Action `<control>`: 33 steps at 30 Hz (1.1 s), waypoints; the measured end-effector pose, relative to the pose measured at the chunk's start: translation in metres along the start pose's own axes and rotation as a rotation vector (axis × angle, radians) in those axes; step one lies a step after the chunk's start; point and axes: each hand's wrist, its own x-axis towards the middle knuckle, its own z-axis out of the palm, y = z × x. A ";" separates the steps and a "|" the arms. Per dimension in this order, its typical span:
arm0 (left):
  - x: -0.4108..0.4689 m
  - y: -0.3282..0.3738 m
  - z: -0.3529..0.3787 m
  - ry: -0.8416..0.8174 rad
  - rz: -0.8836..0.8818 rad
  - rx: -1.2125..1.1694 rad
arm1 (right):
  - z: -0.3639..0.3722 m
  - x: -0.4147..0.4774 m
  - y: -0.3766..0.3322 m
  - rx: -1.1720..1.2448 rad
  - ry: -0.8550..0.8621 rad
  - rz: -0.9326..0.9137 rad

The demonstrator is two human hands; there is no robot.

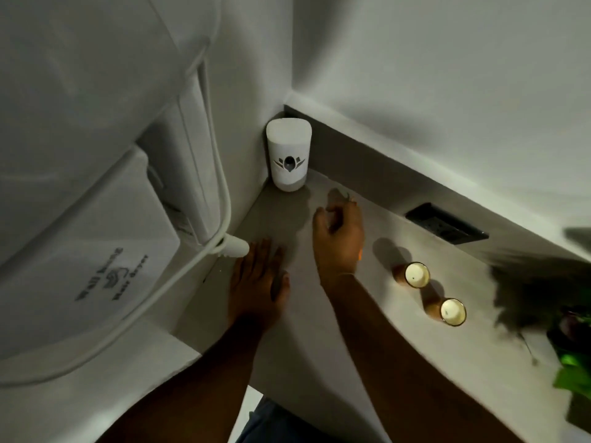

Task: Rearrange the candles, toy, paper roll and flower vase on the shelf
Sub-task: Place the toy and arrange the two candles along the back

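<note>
A white wrapped paper roll (288,155) with a dark flower logo stands upright in the far corner of the grey shelf (367,314). Two small candles in amber glasses (415,274) (452,311) stand side by side to the right. At the right edge, a blurred vase with green leaves and dark flowers (572,340) is partly cut off. My left hand (259,282) lies flat, palm down, on the shelf's left end. My right hand (339,238) hovers between the roll and the candles, fingers loosely curled, with nothing seen in it. I see no toy.
A white wall-mounted hair dryer unit (96,251) with a thick white hose (224,187) fills the left side; its nozzle (236,246) rests by my left fingertips. A black socket plate (447,223) sits in the back wall above the candles.
</note>
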 end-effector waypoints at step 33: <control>0.000 0.002 -0.007 0.090 0.018 -0.008 | 0.020 0.049 0.026 0.026 -0.129 0.378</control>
